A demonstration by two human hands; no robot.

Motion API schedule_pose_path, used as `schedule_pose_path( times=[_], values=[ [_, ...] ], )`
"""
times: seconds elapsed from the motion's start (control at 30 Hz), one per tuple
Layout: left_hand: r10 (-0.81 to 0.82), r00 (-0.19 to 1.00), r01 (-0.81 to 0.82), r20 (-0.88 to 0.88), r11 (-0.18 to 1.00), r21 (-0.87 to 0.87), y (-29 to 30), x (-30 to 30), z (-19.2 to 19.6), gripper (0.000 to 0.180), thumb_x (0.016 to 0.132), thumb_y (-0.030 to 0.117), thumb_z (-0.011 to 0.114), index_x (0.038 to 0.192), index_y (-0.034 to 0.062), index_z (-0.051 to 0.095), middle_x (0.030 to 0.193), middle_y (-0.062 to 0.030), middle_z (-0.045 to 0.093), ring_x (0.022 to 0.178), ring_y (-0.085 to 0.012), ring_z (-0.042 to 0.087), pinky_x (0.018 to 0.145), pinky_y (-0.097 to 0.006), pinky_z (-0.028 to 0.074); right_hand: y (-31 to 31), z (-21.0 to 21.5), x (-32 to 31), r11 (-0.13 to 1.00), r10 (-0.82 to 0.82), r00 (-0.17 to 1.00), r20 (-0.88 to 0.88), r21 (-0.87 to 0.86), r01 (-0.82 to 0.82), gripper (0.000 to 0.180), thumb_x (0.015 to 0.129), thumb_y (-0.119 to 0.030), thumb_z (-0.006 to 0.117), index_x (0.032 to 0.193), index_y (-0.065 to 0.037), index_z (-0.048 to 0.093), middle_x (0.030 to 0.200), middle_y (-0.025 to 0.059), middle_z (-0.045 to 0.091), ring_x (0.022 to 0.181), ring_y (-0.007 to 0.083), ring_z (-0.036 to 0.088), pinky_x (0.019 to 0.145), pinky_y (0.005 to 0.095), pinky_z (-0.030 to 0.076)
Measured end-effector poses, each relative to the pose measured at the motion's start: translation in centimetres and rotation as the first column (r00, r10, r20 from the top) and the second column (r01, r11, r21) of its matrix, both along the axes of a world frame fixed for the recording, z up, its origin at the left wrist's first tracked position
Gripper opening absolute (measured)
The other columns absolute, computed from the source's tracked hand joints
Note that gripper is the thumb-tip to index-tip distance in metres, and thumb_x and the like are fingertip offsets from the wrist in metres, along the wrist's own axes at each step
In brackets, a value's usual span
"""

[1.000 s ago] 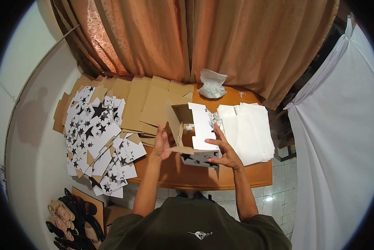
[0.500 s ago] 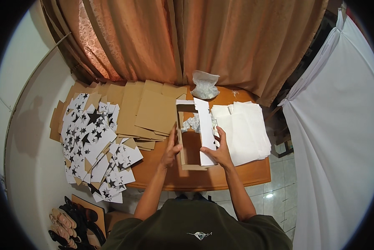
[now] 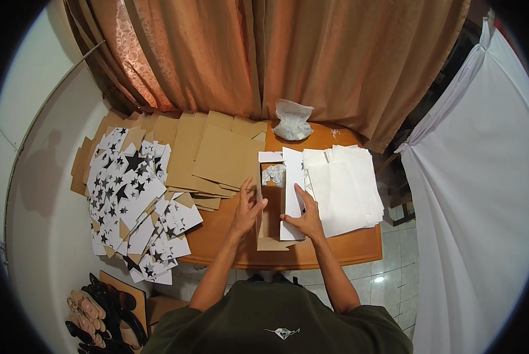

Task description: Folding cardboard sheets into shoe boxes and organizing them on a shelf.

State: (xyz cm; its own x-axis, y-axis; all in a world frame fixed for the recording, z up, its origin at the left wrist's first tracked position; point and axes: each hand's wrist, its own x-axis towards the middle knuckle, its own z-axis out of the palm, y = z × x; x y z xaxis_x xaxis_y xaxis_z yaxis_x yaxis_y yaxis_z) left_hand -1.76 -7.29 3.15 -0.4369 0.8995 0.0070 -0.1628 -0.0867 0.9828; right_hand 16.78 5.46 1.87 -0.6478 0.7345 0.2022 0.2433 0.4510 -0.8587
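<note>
Between my hands a bottomless cardboard box frame stands over the table, with white outer faces and brown inside. My left hand is at its left wall, thumb over the edge and fingers along the outside, somewhat spread. On the right, my right hand grips the white right wall, its thumb on the face and its fingers along the outer side. Through the frame's opening a crumpled heap of small whitish pieces shows, partly hidden by the walls.
Star-printed white sheets lie piled at the left, beside stacked flat brown cardboard. White sheets are stacked at the right. A clear plastic bag sits at the back of the wooden table. Shoes stand lower left.
The box frame has come slightly nearer to me and turned more upright and straight. Both hands have moved with it; my left fingers have spread a little from the wall.
</note>
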Motion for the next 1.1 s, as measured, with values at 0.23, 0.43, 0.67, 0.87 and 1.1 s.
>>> schedule_pose_path(
  times=[0.23,0.43,0.67,0.87,1.1],
  values=[
    [0.044,0.933,-0.130,-0.358,0.967,-0.219,-0.3,-0.7,1.9,0.074,0.087,0.009,0.062,0.153,0.0125,0.029,0.115,-0.0257,0.066,0.102,-0.0324,0.068,0.087,-0.043,0.054,0.4,-0.8,0.5,1.000,-0.021,1.000,0.000,0.002,0.021,0.098,0.063,-0.023,0.086,0.152,-0.015,0.046,0.150,0.0220,0.049,0.144,0.0476,0.035,0.117,0.0513,0.033],
    [0.116,0.879,-0.251,-0.462,0.937,-0.243,0.6,-2.8,4.3,0.076,0.083,0.007,0.063,0.151,0.0047,0.029,0.124,-0.0281,0.064,0.104,-0.0356,0.069,0.088,-0.042,0.054,0.8,0.0,1.2,0.995,0.084,0.996,-0.029,-0.059,-0.085,0.091,0.064,-0.021,0.083,0.149,-0.016,0.051,0.151,0.0220,0.048,0.145,0.0475,0.033,0.118,0.0514,0.033],
    [0.060,0.748,-0.211,-0.661,0.966,-0.151,2.1,-3.2,1.9,0.077,0.079,0.006,0.064,0.149,-0.0008,0.033,0.133,-0.0299,0.057,0.120,-0.0403,0.061,0.098,-0.045,0.051,0.0,0.2,0.8,0.998,0.066,0.998,0.007,-0.007,-0.066,0.092,0.064,-0.021,0.084,0.149,-0.014,0.049,0.144,0.0294,0.050,0.143,0.0480,0.037,0.117,0.0510,0.034],
    [-0.280,0.536,-0.077,-0.796,0.923,-0.376,1.4,0.4,2.7,0.081,0.086,0.016,0.061,0.155,-0.0024,0.024,0.152,-0.0307,0.038,0.135,-0.0459,0.047,0.111,-0.049,0.042,1.0,-0.5,0.6,0.991,-0.130,0.990,-0.062,-0.030,0.128,0.093,0.065,-0.022,0.088,0.149,-0.010,0.049,0.140,0.0292,0.053,0.138,0.0493,0.042,0.114,0.0505,0.037],
    [-0.021,0.773,-0.127,-0.634,0.974,-0.186,2.9,-0.2,1.7,0.079,0.098,0.046,0.060,0.158,0.0065,0.025,0.154,-0.0316,0.032,0.145,-0.0470,0.031,0.118,-0.048,0.032,-0.2,1.5,0.2,0.981,-0.048,0.988,-0.146,-0.193,0.019,0.091,0.066,-0.015,0.087,0.150,-0.011,0.050,0.147,0.0207,0.052,0.139,0.0363,0.046,0.113,0.0441,0.040]
  ],
)
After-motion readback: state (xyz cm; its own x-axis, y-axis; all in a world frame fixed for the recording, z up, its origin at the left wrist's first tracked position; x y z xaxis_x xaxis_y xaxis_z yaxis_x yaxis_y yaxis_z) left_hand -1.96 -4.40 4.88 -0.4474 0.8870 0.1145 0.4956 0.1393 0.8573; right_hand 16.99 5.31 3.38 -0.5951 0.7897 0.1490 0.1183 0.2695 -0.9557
